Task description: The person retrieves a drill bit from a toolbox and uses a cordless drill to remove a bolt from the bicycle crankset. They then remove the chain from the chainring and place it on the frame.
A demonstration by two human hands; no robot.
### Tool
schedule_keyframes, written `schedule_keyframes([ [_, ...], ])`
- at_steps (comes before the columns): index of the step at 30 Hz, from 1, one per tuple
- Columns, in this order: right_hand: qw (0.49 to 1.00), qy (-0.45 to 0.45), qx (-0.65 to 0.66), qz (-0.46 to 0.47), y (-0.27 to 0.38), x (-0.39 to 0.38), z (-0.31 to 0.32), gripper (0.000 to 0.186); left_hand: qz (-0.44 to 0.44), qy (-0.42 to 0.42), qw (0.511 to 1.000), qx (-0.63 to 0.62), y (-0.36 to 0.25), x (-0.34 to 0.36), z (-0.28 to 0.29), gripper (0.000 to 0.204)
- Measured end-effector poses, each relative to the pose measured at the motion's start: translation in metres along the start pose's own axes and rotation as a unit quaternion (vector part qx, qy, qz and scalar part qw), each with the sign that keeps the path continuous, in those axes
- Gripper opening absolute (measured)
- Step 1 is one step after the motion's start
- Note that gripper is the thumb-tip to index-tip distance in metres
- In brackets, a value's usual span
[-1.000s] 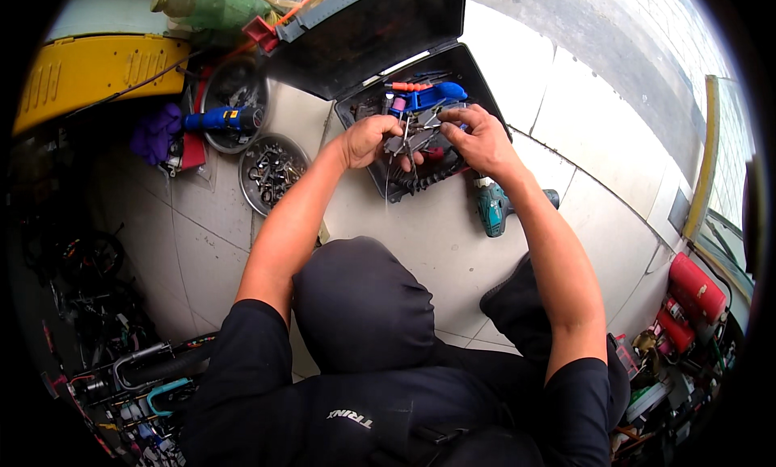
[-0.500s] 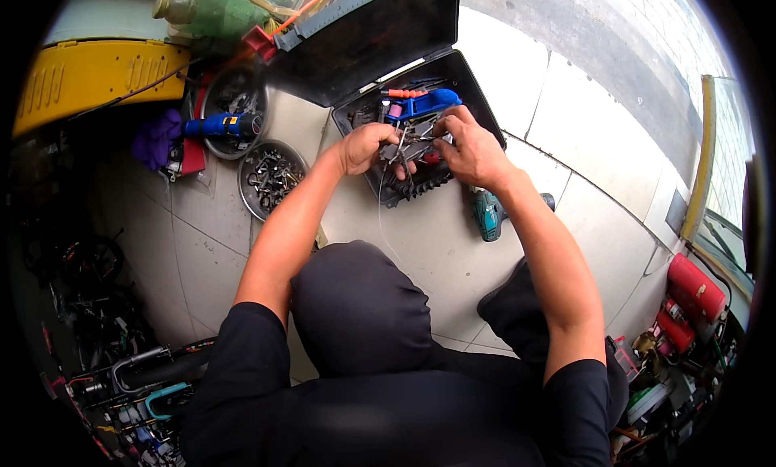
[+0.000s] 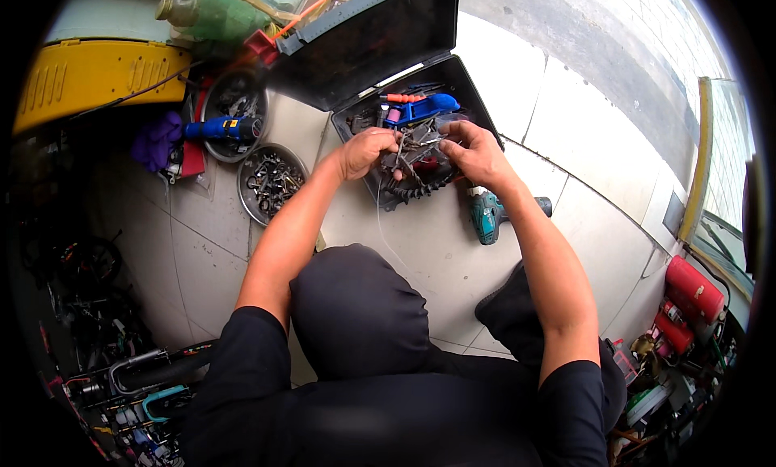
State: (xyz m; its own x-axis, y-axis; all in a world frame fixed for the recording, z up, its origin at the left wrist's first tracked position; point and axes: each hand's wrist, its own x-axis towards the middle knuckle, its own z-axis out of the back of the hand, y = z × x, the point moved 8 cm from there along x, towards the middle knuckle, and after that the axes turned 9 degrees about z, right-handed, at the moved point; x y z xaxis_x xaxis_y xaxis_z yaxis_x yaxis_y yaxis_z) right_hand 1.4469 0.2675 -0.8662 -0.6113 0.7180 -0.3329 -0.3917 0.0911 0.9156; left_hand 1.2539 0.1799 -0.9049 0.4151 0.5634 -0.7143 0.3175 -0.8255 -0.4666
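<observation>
Over an open black toolbox (image 3: 477, 91), my left hand (image 3: 365, 153) grips a dark grey metal mechanism (image 3: 416, 153) by its left side. A thin pale cable (image 3: 381, 216) hangs from near that hand down to the floor. My right hand (image 3: 478, 153) has thumb and fingertips pinched together at the mechanism's right side; whatever small piece lies between them is too small to make out. A black ridged, curved piece (image 3: 416, 194) shows just below the mechanism. Behind my hands in the toolbox lie a blue tool (image 3: 432, 105) and an orange-handled tool (image 3: 404, 97).
A teal cordless drill (image 3: 487, 216) lies on the tiles right of the toolbox. To the left stand a metal bowl of small hardware (image 3: 272, 184) and another bowl holding a blue cylindrical tool (image 3: 222, 127). Bike parts (image 3: 153, 386) and red canisters (image 3: 695, 289) crowd the sides.
My right hand has shifted slightly down and right, its fingers lower over the mechanism. The mechanism is turned a little, and my left hand keeps its grip.
</observation>
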Motion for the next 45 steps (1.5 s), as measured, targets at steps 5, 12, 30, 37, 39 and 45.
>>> schedule_keyframes([
  [5, 0.998, 0.002, 0.06, -0.027, -0.001, -0.001, -0.003, 0.032, -0.052, -0.003, 0.996, 0.078, -0.001, 0.0, 0.004, 0.018],
  [12, 0.984, -0.006, 0.175, -0.038, -0.001, 0.0, -0.002, 0.028, -0.022, 0.006, 1.0, 0.02, 0.003, 0.0, 0.006, 0.022],
  [30, 0.951, -0.117, 0.283, -0.044, 0.003, 0.022, 0.017, 0.028, -0.027, -0.011, 0.999, -0.039, -0.007, -0.009, 0.002, 0.033],
  [37, 0.925, -0.119, 0.355, -0.061, 0.0, 0.009, 0.025, 0.029, -0.039, -0.008, 0.998, -0.05, -0.005, -0.009, 0.002, 0.035],
  [39, 0.921, -0.12, 0.367, -0.056, 0.0, 0.008, 0.022, 0.029, -0.045, -0.039, 0.996, 0.068, -0.004, -0.008, 0.011, 0.034],
  [45, 0.912, -0.112, 0.391, -0.056, -0.001, -0.002, 0.021, 0.029, -0.129, -0.326, 0.77, 0.533, -0.032, -0.036, -0.025, 0.038],
])
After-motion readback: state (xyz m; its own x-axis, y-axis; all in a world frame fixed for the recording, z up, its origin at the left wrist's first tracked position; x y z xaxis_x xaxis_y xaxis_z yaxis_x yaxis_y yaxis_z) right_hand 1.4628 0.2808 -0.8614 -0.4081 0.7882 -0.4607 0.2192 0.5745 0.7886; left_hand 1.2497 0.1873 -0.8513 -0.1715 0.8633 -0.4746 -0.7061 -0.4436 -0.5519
